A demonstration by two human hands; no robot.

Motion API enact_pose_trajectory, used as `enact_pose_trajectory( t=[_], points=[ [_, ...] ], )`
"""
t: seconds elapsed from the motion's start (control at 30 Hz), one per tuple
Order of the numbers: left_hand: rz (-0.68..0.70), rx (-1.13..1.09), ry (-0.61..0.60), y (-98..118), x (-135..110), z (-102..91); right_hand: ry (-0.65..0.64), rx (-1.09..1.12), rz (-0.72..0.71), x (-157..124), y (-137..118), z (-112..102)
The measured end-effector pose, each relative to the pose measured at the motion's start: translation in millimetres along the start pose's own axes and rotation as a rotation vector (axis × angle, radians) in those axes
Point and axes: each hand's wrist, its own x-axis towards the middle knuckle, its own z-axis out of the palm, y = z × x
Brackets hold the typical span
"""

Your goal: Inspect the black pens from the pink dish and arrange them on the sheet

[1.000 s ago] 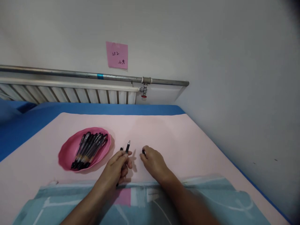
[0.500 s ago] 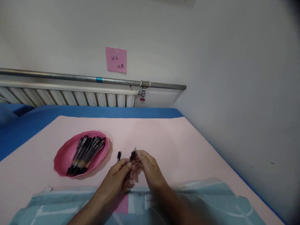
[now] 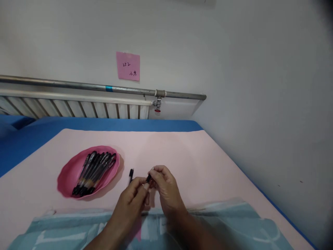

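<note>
A pen (image 3: pixel 148 178) with a black grip is held between my two hands above the pink table surface. My left hand (image 3: pixel 132 195) is closed round its body, with thumb and forefinger at the grip. The fingertips of my right hand (image 3: pixel 166 185) pinch the pen's pointed tip, and they partly hide it. Just behind my left hand is a second pen-like piece (image 3: pixel 130 174), with a black end and a clear part; its lower end is hidden. To the left, a pink scalloped dish (image 3: pixel 65 180) holds several black-capped clear pens (image 3: pixel 93 173) in a bundle.
The pink tabletop cover (image 3: pixel 179 149) has a blue border (image 3: pixel 130 124). Light blue patterned cloth (image 3: pixel 70 229) lies along the near side. Behind stand a white radiator (image 3: pixel 88 109) and metal pipe (image 3: pixel 130 89); a pink note (image 3: pixel 128 66) is on the wall. Another wall rises at right.
My right hand's fingers have come in over the pen's tip, which stood exposed before, and now pinch it. My left hand has kept its hold. The dish has stayed put.
</note>
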Motion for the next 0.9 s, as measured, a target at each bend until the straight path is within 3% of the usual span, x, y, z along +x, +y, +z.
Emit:
enact_pose_trajectory(
  t=[0.17, 0.37, 0.47, 0.67, 0.9],
  points=[
    [0.143, 0.344, 0.05, 2.0, 0.6, -3.7, -0.028, -0.039, -0.014, 1.0, -0.2, -1.3],
    [0.169, 0.413, 0.083, 4.0, -0.5, -2.9, 0.019, -0.05, -0.018, 0.8, -1.8, -1.6],
    [0.122, 0.317, 0.051, 3.0, -0.2, -2.7, 0.002, -0.036, 0.0, 0.5, -4.6, -1.5],
    [-0.068, -0.198, -0.07, -2.4, 3.0, 0.8, -0.112, 0.154, 0.06, -0.7, -7.3, 0.4],
    [-0.037, -0.107, -0.074, -5.1, 3.5, 0.1, -0.028, 0.106, 0.032, 1.0, -5.9, -1.5]
  ],
)
